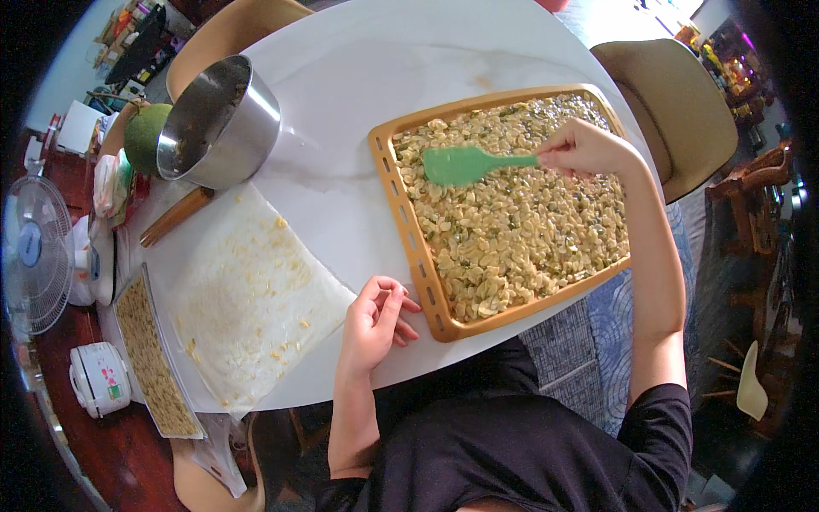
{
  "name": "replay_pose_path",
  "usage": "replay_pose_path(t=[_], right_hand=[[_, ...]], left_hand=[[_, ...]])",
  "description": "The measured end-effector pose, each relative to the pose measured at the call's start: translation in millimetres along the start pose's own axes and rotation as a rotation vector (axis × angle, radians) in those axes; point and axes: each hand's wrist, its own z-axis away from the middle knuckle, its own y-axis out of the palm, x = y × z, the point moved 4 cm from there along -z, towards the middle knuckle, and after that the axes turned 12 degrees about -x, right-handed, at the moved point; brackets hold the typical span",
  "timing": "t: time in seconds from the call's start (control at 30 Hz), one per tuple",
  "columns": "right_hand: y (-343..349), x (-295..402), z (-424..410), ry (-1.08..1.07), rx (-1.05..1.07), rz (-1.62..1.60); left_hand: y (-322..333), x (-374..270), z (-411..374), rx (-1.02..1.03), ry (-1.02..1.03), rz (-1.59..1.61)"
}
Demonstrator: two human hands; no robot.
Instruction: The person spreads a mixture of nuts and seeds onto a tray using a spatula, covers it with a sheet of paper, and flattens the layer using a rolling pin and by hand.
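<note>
My right hand (585,150) grips the handle of a green spatula (457,166), held over the upper part of a golden-brown baking tray (419,253). A layer of sliced almonds (512,237) mixed with green seeds covers the tray. The spatula's blade is slightly blurred, and I cannot tell whether it presses on the nuts. At the tray's lower left corner my left hand (377,320) holds nothing, its fingers loosely bent and a little apart. Its fingertips lie close to the slotted rim; whether they touch it is unclear.
Left on the white table (320,224) lie a steel saucepan (256,128) with a wooden handle, a crumb-dotted white sheet (256,307) and a flat tray of nut mixture (153,358). A green coconut (146,137) sits beyond the pan. Chairs (678,109) flank the table; a fan (38,249) stands left.
</note>
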Motion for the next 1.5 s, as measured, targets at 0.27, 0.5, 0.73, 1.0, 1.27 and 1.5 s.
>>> replay_pose_path(t=[0.27, 0.5, 0.73, 1.0, 1.27, 1.5], right_hand=[[4, 2, 11, 0.019, 0.065, -0.022], [16, 0, 13, -0.064, -0.014, -0.028], [11, 0, 5, -0.068, -0.173, -0.015], [19, -5, 13, -0.057, -0.237, -0.032], [14, 0, 19, 0.026, -0.240, -0.035], [10, 23, 26, -0.018, -0.265, -0.004]], left_hand=[[1, -3, 2, -0.007, -0.044, 0.015], [1, -2, 1, 0.005, -0.026, 0.032], [1, -2, 1, -0.005, -0.036, 0.018], [1, -3, 0, -0.005, -0.024, 0.007], [1, -2, 1, 0.001, -0.026, 0.021], [1, -1, 0, -0.003, -0.011, 0.011]])
